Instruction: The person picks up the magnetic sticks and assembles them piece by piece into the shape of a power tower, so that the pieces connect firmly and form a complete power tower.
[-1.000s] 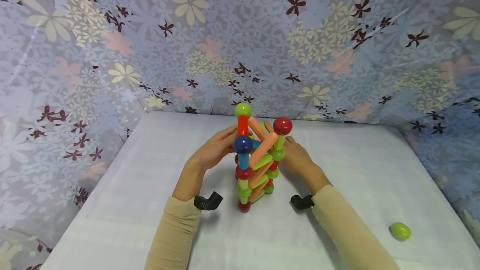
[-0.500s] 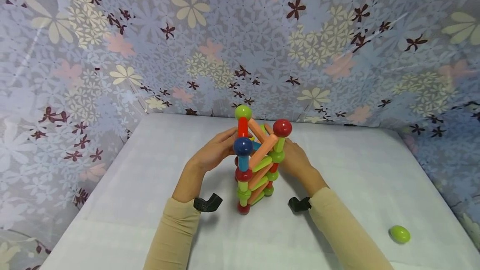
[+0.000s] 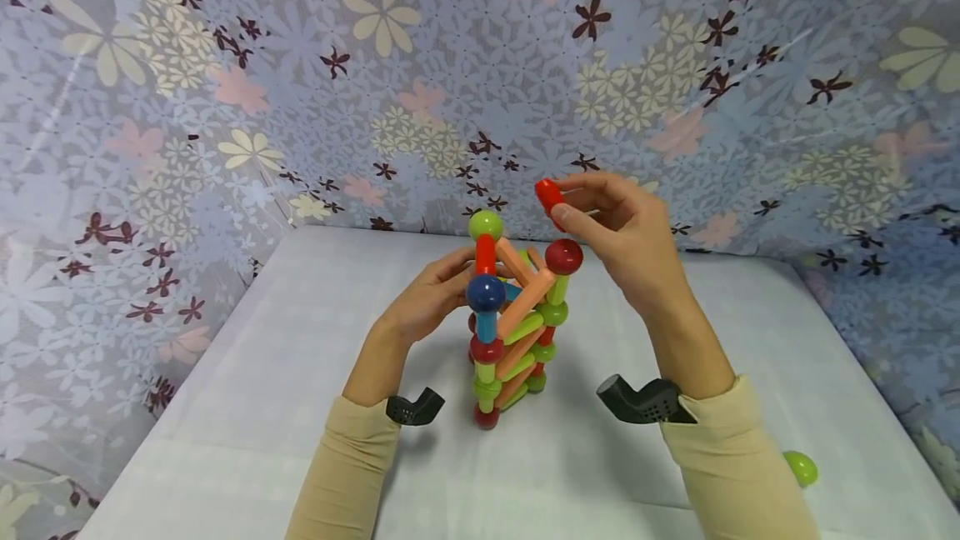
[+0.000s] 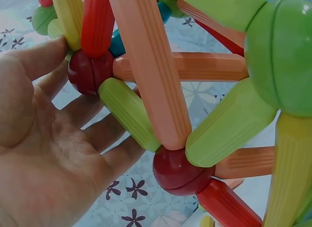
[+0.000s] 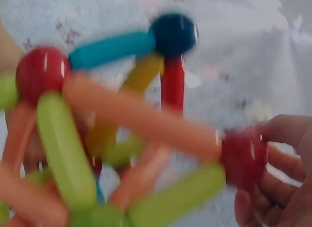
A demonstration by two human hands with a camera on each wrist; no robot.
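Observation:
A tower of coloured magnetic sticks and balls (image 3: 527,307) stands upright on the white-covered table. At its far left side, my left hand (image 3: 431,297) steadies it; in the left wrist view the thumb and fingers grip around a dark red ball (image 4: 91,72) and a yellow stick (image 4: 69,19). My right hand (image 3: 637,232) is raised at the tower's upper right, pinching a red magnetic stick (image 3: 550,200) between thumb and fingers. That stick is just above the tower's top red ball (image 3: 564,257). In the blurred right wrist view, this red ball (image 5: 243,158) partly covers the right fingers (image 5: 285,132).
A loose green ball (image 3: 801,468) lies on the table (image 3: 247,407) at the near right, partly covered by the right sleeve (image 3: 738,465). Behind the table hangs a flowered cloth (image 3: 315,82). A black device sits on each wrist.
My right hand has come up from behind the tower's right side and now shows a red stick in its fingers. The left hand and tower stay put.

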